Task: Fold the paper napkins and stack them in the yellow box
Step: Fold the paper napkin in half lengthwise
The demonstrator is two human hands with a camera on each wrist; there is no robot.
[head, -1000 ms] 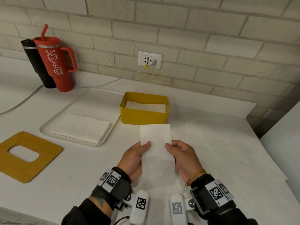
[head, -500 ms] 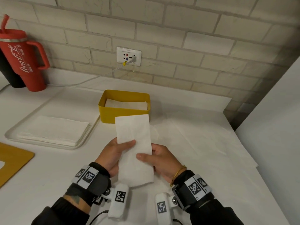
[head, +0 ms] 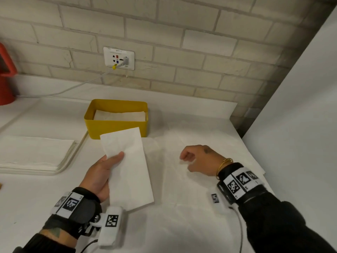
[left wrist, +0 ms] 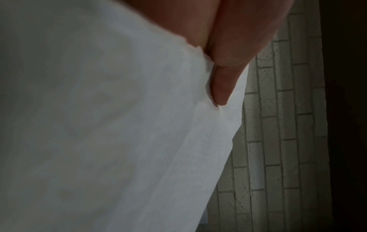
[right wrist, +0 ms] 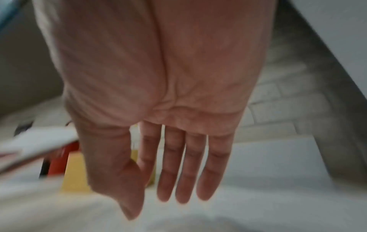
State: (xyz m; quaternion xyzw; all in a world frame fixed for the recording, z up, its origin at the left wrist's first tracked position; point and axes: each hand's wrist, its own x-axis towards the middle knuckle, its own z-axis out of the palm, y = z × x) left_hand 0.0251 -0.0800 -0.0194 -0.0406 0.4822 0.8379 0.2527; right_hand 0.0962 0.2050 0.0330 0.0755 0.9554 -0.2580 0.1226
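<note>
White countertop [head: 191, 225] runs from the near edge to a pale brick wall [head: 182, 33]. Nearest, the left hand [head: 102, 172] grips one folded napkin [head: 127, 167], thumb on top and fingers underneath, holding it just short of the yellow box [head: 116, 126]. From the left wrist the napkin [left wrist: 119, 125] fills most of the frame, with one fingertip [left wrist: 220, 87] pressed against its edge and the brick wall [left wrist: 278, 125] behind; the box is out of that view. The right hand [head: 198, 159] hovers well apart from the napkin, holding nothing. From the head its fingers look loosely curled; the right wrist shows the right hand [right wrist: 158, 109] with four fingers [right wrist: 184, 172] straight and together, the thumb beside them, though that frame is blurred.

Further back, the single yellow box holds a stack of folded napkins [head: 120, 115]; their number cannot be counted. To the left, a tray [head: 73, 161] carries a pile of unfolded napkins [head: 34, 150], cut off by the frame. A red tumbler [head: 5, 77] is mostly cropped. One wall socket [head: 118, 58] has a cable [head: 76, 86] plugged in.
</note>
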